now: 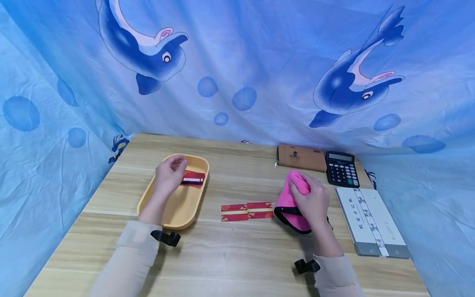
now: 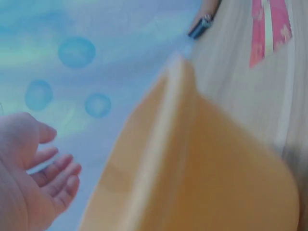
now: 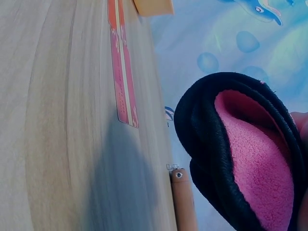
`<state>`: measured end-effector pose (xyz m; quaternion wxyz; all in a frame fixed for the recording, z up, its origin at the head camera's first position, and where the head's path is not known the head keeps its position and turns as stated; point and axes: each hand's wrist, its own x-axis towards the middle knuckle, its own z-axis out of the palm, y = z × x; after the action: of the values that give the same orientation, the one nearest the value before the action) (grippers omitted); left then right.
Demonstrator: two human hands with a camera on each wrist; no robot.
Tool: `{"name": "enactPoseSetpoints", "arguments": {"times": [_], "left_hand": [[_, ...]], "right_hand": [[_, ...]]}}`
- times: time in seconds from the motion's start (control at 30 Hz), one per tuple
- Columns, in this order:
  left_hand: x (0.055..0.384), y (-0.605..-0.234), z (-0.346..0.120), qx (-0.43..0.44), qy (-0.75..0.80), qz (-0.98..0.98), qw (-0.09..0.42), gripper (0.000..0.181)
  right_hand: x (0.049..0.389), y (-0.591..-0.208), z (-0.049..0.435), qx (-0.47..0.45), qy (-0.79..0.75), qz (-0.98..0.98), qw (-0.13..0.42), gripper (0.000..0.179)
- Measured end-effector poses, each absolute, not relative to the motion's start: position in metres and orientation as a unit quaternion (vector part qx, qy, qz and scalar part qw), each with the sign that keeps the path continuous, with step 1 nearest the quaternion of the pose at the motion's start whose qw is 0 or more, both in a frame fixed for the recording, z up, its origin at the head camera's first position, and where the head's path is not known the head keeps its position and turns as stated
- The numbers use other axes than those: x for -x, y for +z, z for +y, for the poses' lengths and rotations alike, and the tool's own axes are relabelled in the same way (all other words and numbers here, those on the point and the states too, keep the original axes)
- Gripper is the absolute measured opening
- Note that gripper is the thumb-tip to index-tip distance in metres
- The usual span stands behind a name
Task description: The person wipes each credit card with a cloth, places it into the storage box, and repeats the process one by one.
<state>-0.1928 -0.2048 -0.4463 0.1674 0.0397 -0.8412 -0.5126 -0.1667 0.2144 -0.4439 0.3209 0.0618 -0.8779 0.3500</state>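
Bench, right side: large dark characters on the pale account book [image 1: 372, 222] are reading 现金日记账 (cash journal), running lengthwise near the cover's left edge. Finer print on the same cover is staying below legibility. The calculator [image 1: 342, 169] is carrying pale key legends, too small to resolve. The brown wallet [image 1: 301, 157] is bearing a dark emblem [image 1: 295, 155], its detail unclear. Two red cards [image 3: 126, 82] on the bench are showing gold-toned print; wording is remaining indecipherable, right wrist view included.
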Motion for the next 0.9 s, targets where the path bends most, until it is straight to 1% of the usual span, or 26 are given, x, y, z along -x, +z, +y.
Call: {"name": "enactPoseSetpoints", "arguments": {"times": [0.07,0.17,0.37,0.43,0.57,0.63,0.9], "left_hand": [[0.19,-0.44,-0.196,-0.012,-0.523,-0.833,0.183,0.033],[0.184,-0.431,-0.184,0.025,-0.539,-0.821,0.188,0.031],[0.166,-0.416,-0.162,0.079,-0.582,-0.795,0.155,0.032],[0.16,-0.415,-0.155,0.097,-0.575,-0.798,0.153,0.031],[0.145,-0.419,-0.137,0.13,-0.537,-0.821,0.14,0.032],[0.14,-0.424,-0.129,0.14,-0.526,-0.83,0.122,0.034],[0.137,-0.45,-0.112,0.164,-0.51,-0.84,0.089,0.037]], "right_hand": [[0.167,-0.445,0.216,-0.061,0.349,-0.878,0.322,0.042],[0.167,-0.444,0.217,-0.062,0.35,-0.876,0.325,0.042],[0.167,-0.446,0.22,-0.061,0.352,-0.874,0.329,0.042],[0.166,-0.446,0.221,-0.061,0.352,-0.875,0.328,0.043],[0.165,-0.446,0.223,-0.058,0.35,-0.877,0.325,0.045],[0.165,-0.447,0.224,-0.058,0.35,-0.877,0.325,0.045],[0.162,-0.45,0.226,-0.058,0.357,-0.878,0.313,0.046]]}}
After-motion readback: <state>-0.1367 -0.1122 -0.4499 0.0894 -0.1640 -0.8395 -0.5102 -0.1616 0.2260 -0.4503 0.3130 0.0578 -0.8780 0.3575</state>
